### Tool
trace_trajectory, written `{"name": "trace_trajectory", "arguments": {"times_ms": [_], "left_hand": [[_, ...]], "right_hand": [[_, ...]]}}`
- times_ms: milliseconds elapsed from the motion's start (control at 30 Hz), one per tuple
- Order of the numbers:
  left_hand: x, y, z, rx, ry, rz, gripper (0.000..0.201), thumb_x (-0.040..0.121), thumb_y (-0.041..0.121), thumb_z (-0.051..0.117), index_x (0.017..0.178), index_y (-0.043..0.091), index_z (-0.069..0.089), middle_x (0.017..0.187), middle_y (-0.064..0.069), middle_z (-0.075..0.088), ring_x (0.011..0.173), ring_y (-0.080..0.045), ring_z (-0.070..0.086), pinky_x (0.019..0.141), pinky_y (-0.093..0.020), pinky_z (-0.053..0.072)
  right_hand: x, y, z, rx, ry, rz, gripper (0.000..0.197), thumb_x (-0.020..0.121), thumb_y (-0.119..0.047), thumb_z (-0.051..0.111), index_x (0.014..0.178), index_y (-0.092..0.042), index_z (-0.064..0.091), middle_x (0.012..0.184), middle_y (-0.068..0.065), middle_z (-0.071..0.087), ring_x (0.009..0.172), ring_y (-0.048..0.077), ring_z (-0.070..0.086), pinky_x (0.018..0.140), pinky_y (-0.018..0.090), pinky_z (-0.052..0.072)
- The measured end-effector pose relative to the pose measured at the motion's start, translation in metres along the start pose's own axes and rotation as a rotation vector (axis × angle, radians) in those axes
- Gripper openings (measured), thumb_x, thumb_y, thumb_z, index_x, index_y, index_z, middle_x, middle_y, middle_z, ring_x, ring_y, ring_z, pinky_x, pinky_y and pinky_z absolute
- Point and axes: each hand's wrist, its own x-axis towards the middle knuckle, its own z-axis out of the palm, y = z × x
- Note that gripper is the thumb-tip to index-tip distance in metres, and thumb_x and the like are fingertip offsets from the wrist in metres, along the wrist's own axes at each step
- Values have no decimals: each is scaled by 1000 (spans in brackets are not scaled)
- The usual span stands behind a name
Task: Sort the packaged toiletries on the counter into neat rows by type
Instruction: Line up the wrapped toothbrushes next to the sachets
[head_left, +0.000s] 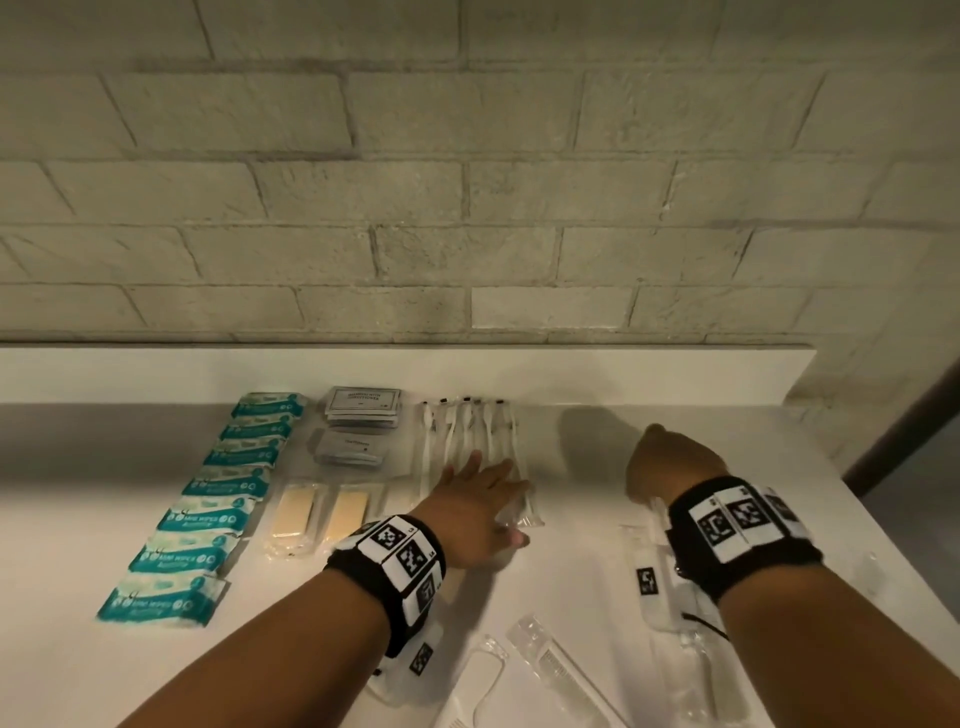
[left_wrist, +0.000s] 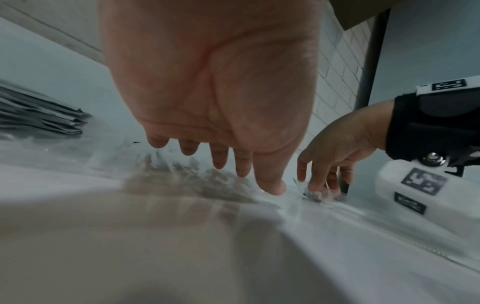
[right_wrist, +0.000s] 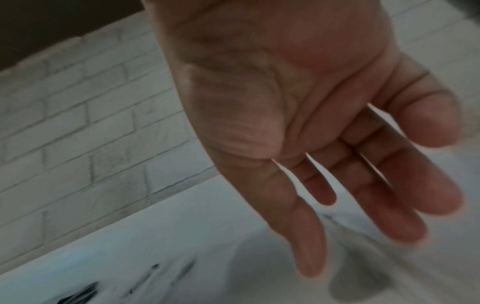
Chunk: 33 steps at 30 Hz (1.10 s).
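Wrapped toothbrushes (head_left: 467, 426) lie side by side at the back of the white counter (head_left: 571, 452). My left hand (head_left: 488, 483) rests flat on their near ends, fingers straight and spread, holding nothing. In the left wrist view the same hand (left_wrist: 228, 164) hovers low over crinkled clear wrap. My right hand (head_left: 665, 462) is further right, fingers pointing down; its fingertips (left_wrist: 314, 185) touch a loose wrapped toothbrush (left_wrist: 313, 195). In the right wrist view the hand (right_wrist: 363, 185) is blurred, its fingers straight with nothing in the palm.
Teal wipe packets (head_left: 208, 514) run in a diagonal column at the left. Grey sachets (head_left: 363, 410) sit in two stacks, with wrapped soap bars (head_left: 296, 512) in front. Clear wrapped combs (head_left: 550, 665) lie near the front. The counter's right edge (head_left: 883, 545) is close to my right arm.
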Motion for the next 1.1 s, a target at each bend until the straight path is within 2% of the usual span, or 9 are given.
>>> {"name": "trace_trajectory", "arguments": {"times_ms": [100, 333, 433, 500, 633, 700, 867, 967, 1100], "left_hand": [[2, 1, 1, -16, -21, -16, 70, 93, 54, 45, 151, 38, 10, 162, 7, -3, 148, -28, -11, 118, -51, -3], [1, 3, 1, -37, 0, -25, 70, 92, 53, 47, 151, 37, 13, 162, 7, 0, 148, -28, -10, 118, -50, -2], [2, 2, 2, -53, -5, -28, 70, 92, 53, 48, 151, 37, 13, 162, 7, -1, 148, -28, -10, 118, -50, -3], [3, 1, 3, -64, -3, -28, 70, 92, 52, 48, 151, 36, 13, 162, 7, 0, 148, -28, -10, 118, -50, -3], [4, 1, 3, -71, -2, -28, 72, 92, 50, 49, 151, 35, 12, 162, 8, -1, 148, -28, -10, 118, -50, -4], [5, 1, 4, -68, -2, -31, 73, 92, 51, 50, 152, 35, 11, 162, 8, -2, 148, -28, -11, 118, -49, -4], [4, 1, 4, -63, -4, -26, 74, 91, 50, 50, 152, 34, 11, 162, 7, -1, 148, -28, -10, 118, -50, -2], [3, 2, 2, -46, 2, -23, 74, 91, 49, 51, 152, 33, 12, 162, 5, 1, 148, -30, -8, 118, -51, -1], [3, 2, 1, -35, -1, -20, 74, 91, 50, 51, 152, 32, 12, 162, 4, 2, 148, -31, -9, 117, -51, -1]], "right_hand": [[4, 0, 8, -66, -138, -70, 50, 81, -13, 63, 128, -4, 50, 124, 11, 59, 112, 27, 59, 88, 31, 48], [12, -48, 9, 514, 57, -206, 42, 90, -28, 61, 119, 1, 51, 117, 16, 60, 108, 33, 59, 89, 35, 48], [17, -48, 8, 432, 73, -186, 29, 93, -14, 51, 117, 2, 55, 118, 19, 62, 108, 33, 60, 94, 37, 49], [16, -44, 10, 352, 40, -188, 26, 90, -9, 50, 111, 2, 59, 110, 19, 66, 99, 33, 65, 85, 35, 51], [-1, -45, 17, 286, -196, -223, 28, 85, -31, 66, 97, -5, 61, 66, 6, 60, 46, 17, 52, 44, 24, 43], [-5, -50, 22, 204, -238, -253, 27, 81, -28, 71, 93, -7, 58, 60, 4, 54, 43, 16, 46, 42, 23, 38], [9, -61, 25, 286, -157, -229, 23, 87, -19, 62, 68, -6, 63, 50, 5, 58, 39, 17, 56, 43, 21, 47], [18, -67, 19, 448, -140, -269, 17, 90, -19, 58, 89, -5, 68, 71, 4, 65, 54, 13, 61, 47, 20, 48], [18, -72, 20, 472, -137, -373, 37, 89, -13, 63, 126, -15, 60, 120, 7, 61, 81, 19, 59, 73, 34, 58]]}}
